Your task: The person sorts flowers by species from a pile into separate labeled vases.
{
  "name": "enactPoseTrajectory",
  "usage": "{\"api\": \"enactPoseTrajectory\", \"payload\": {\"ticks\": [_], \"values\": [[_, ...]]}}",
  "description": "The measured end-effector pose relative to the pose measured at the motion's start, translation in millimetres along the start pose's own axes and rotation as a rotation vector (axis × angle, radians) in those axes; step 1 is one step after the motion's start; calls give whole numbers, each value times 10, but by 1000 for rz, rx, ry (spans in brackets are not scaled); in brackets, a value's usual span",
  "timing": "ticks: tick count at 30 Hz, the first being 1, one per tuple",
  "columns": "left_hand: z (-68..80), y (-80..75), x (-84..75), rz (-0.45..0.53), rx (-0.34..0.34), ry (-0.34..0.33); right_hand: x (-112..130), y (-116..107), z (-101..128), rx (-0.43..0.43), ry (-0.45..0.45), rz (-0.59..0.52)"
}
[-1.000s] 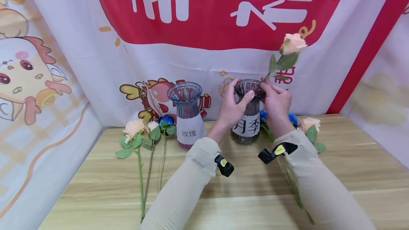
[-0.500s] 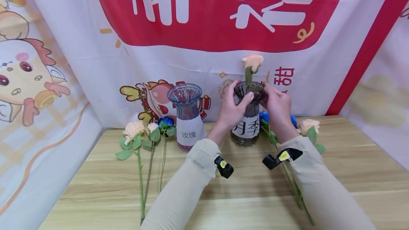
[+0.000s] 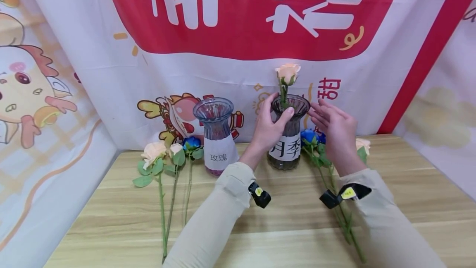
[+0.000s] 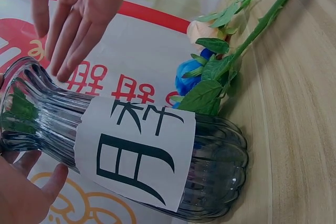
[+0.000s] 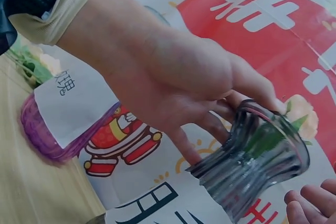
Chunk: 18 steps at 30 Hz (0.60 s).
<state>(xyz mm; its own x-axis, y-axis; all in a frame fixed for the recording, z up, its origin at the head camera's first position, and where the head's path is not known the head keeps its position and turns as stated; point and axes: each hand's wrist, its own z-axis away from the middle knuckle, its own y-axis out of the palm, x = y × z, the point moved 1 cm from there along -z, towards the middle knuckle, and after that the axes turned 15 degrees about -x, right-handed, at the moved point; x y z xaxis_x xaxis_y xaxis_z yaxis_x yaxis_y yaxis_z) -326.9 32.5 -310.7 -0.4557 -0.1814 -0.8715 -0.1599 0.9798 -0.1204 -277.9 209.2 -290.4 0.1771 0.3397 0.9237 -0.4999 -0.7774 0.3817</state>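
Observation:
A dark ribbed glass vase [image 3: 288, 146] with a white paper label stands at the back of the wooden table [image 3: 290, 226]. A peach rose [image 3: 287, 72] stands upright in its mouth. My left hand [image 3: 276, 113] grips the vase's neck from the left, with the thumb on the rim. My right hand [image 3: 320, 116] hovers just right of the rim with straight fingers and touches nothing. The left wrist view shows the label [image 4: 136, 153] and the open right hand [image 4: 73, 19] above the mouth. In the right wrist view the left hand [image 5: 173, 77] wraps the neck.
A second, purple-tinted labelled vase [image 3: 217, 135] stands to the left. Peach, white and blue flowers [image 3: 167, 154] lie on the table left of it. More stems with a blue flower [image 3: 309, 137] and a peach rose [image 3: 364, 144] lie on the right. Printed banners close off the back and sides.
The peach rose went from high at the right, in my right hand, down into the vase. My right hand has let go of it and drawn back a little, fingers straightened.

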Motion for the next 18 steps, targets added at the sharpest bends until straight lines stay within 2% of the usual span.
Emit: {"api": "enactPoseTrajectory", "payload": {"ticks": [4,9,18], "values": [[-1,0,0,-3,3,-2,14,-137,20,24,1,-71],[10,4,-10,-5,13,-14,25,-341,21,50,21,-84],[18,1,-23,10,9,-35,51,-715,-23,29,46,-179]]}}
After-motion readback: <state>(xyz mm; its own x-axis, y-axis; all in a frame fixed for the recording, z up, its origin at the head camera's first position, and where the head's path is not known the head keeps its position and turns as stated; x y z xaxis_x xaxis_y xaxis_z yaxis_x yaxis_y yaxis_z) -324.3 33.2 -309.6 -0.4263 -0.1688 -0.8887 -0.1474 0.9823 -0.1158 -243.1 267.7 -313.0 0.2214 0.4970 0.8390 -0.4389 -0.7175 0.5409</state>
